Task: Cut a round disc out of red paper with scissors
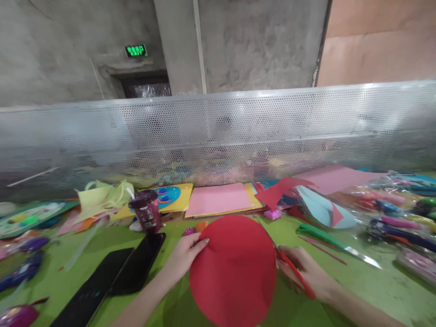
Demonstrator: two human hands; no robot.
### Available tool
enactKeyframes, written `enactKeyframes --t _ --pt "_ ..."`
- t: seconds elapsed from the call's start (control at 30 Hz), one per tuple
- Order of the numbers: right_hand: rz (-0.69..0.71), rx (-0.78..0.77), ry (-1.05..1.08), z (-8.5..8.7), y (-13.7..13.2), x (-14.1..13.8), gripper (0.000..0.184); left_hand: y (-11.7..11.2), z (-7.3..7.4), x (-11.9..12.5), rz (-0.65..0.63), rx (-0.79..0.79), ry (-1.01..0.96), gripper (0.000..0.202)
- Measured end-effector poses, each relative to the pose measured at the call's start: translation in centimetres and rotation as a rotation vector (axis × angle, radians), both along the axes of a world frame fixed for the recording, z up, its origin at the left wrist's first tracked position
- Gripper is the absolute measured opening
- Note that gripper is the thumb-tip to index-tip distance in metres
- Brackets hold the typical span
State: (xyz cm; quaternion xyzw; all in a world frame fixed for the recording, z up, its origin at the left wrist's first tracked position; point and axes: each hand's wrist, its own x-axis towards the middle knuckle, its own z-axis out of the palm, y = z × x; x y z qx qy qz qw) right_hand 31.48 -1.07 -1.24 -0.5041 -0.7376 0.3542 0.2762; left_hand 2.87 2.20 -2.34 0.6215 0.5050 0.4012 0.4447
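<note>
A large, roughly round sheet of red paper [235, 272] is held up over the green table in front of me. My left hand [187, 250] pinches its upper left edge, thumb on the near face and the other fingers behind. At the paper's right edge my right hand [303, 268] is closed around red-handled scissors [296, 272]. The scissor blades lie along that edge, and part of them is hidden by the paper. A small orange piece [201, 226] and a pink dotted bit [189, 231] sit just beyond my left hand.
Two black phones [139, 265] and a dark lidded cup [146, 211] with a straw stand left. A green-handled knife [340, 245] lies right, near red scraps [284, 190]. Pink sheets [220, 200] lie behind, before a perforated metal divider [218, 131]. Bagged clay [405, 218] is far right.
</note>
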Motion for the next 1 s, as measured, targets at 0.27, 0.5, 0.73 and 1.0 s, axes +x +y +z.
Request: enactKeyframes --t 0.27,0.5,0.73,1.0 --pt "-0.004 0.010 -0.009 0.2 0.0 0.0 0.042 -0.1 0.5 -0.1 -0.028 -0.022 -0.006 0.038" --pt "0.006 0.006 -0.020 0.4 0.0 0.0 0.040 -0.1 1.1 -0.7 -0.021 0.014 0.050 0.037" --pt "0.008 0.007 -0.033 0.3 0.0 0.1 0.042 0.0 0.9 -1.0 -0.075 -0.002 0.005 0.035" --pt "0.031 -0.010 -0.027 0.1 0.2 0.2 0.044 0.3 0.9 -1.6 -0.107 -0.031 -0.039 0.035"
